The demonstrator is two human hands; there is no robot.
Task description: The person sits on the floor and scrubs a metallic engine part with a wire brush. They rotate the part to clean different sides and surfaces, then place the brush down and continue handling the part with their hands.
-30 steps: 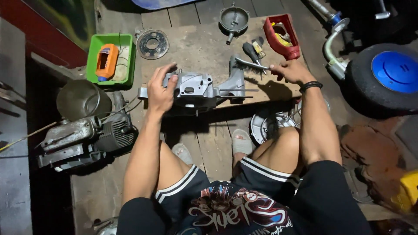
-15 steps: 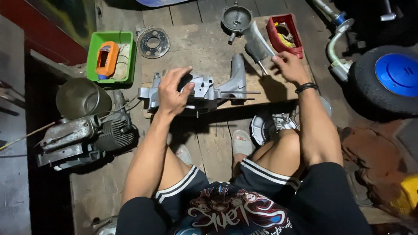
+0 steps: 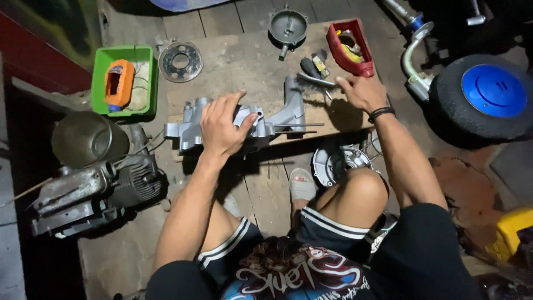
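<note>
Care matters here: the left hand [image 3: 222, 129] presses flat on the casing [image 3: 244, 125] at the board's [image 3: 250, 55] near edge, and should hold firm while the right hand [image 3: 361, 91] seemingly pinches a brush [image 3: 316, 79].

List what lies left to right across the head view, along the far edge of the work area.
Green tray → perforated disc → round grey cover → red container → blue-hubbed wheel.
</note>
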